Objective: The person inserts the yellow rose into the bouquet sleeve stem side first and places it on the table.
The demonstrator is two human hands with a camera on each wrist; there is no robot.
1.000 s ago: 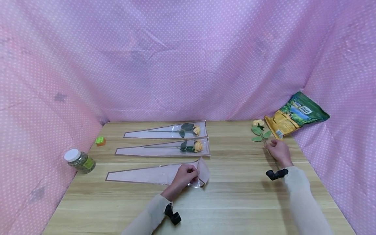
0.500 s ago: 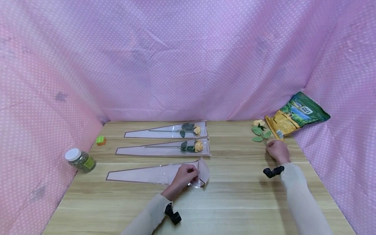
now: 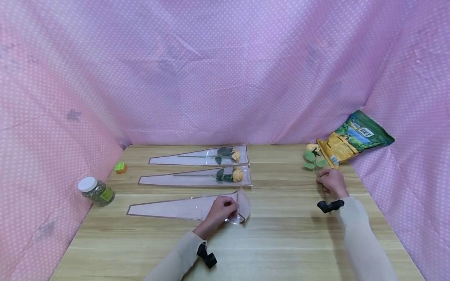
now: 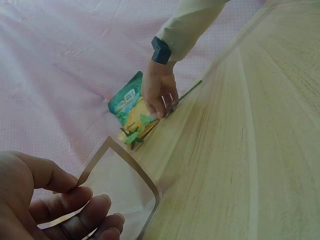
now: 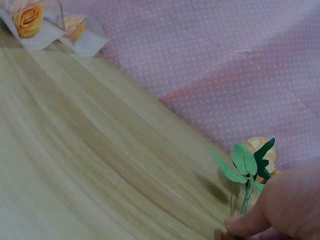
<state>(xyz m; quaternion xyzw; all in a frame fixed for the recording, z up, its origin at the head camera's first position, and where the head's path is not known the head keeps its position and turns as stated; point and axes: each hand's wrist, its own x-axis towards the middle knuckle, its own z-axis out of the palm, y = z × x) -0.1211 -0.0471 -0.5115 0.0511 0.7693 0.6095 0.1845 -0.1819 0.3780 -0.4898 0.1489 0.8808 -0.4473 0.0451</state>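
Observation:
My left hand [image 3: 220,210] pinches the open wide end of a flat clear-and-pink flower sleeve [image 3: 168,207] with a brown border, lying nearest me on the table. In the left wrist view the sleeve's mouth [image 4: 122,175] gapes, its edge held between thumb and finger. Over at the right, my right hand [image 3: 332,182] pinches the stem of a pale yellow rose [image 3: 313,148] below its green leaves [image 5: 243,159]. The stem's lower end [image 4: 192,90] sticks out past the hand. Two more sleeves, each with a yellow rose [image 3: 237,175] inside, lie farther back.
A green and yellow snack bag [image 3: 355,136] leans against the pink dotted cloth behind the held rose. At the left lie a jar with a white lid [image 3: 96,191] and a small green and orange toy block [image 3: 120,168].
My right hand first slid slightly left along the rose's stem; then the rose shifted a little right toward the snack bag. My left hand and the sleeve have stayed put.

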